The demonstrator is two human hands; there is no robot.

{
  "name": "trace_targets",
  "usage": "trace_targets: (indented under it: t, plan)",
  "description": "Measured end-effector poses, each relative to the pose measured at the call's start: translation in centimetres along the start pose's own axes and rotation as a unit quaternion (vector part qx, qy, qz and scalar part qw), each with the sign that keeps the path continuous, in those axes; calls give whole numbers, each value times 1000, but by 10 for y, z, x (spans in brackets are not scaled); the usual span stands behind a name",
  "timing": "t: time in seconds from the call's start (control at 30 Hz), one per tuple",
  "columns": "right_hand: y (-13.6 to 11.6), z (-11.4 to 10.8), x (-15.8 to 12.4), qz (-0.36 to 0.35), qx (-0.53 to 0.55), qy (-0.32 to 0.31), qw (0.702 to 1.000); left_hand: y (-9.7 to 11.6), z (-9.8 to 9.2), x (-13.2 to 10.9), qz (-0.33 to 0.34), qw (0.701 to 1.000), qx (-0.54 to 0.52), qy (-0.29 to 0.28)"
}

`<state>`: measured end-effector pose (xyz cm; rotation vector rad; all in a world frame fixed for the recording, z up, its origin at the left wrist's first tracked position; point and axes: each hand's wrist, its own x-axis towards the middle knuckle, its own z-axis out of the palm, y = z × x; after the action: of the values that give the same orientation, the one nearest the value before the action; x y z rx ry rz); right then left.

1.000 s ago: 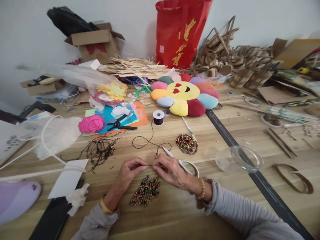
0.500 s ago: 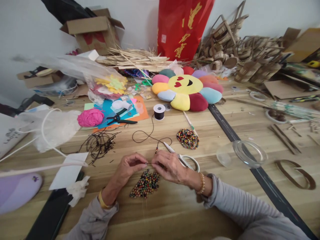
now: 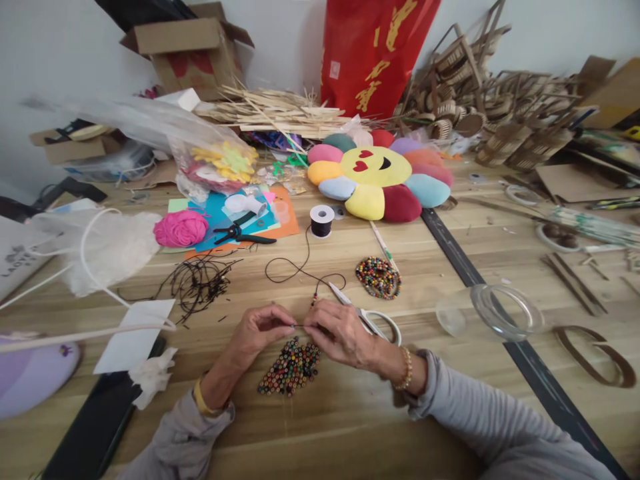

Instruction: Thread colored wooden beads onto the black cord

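Note:
Above a pile of small coloured beads (image 3: 289,369), my left hand (image 3: 263,333) pinches something tiny at its fingertips, perhaps a bead, where the cord ends. My right hand (image 3: 343,333) has thumb and fingers closed on the black cord (image 3: 299,326), a short piece of which spans the gap between the hands. A few beads (image 3: 315,299) are threaded on the cord just beyond my right hand. From there the cord loops back to a white spool (image 3: 321,222) wound with black cord. White-handled scissors (image 3: 383,327) lie beside my right hand, partly covered by it.
A coiled bead string (image 3: 379,277) lies beyond the scissors. Left are tangled black cords (image 3: 200,287), pliers (image 3: 243,235), pink yarn (image 3: 181,229) and a dark phone-like slab (image 3: 103,420). A flower cushion (image 3: 376,175) sits at the back, a clear plastic ring (image 3: 506,312) at right.
The view has shifted slightly, so the background sits a little differently. Both hands keep the same pinch over the bead pile.

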<state>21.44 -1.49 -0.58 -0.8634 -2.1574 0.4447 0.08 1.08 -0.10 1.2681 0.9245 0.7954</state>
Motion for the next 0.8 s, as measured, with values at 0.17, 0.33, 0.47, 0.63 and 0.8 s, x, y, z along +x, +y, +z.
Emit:
trace_targets:
  t: [0.17,0.33,0.47,0.63,0.8]
  plan:
    - [0,-1,1,5,-1,-10,1000,-1,-1,0,1,1000,1,-1]
    - [0,-1,0,6,2,-23,1000,1,1,0,-6,1000,5,1]
    - [0,-1,0,4,4,-19,1000,4,1,0,-6,1000,18,1]
    - [0,-1,0,7,3,-18,1000,3,1,0,-7,1000,23,5]
    - [-1,-2,1,7,2,-30,1000,4,2,0,-15,999,36,-3]
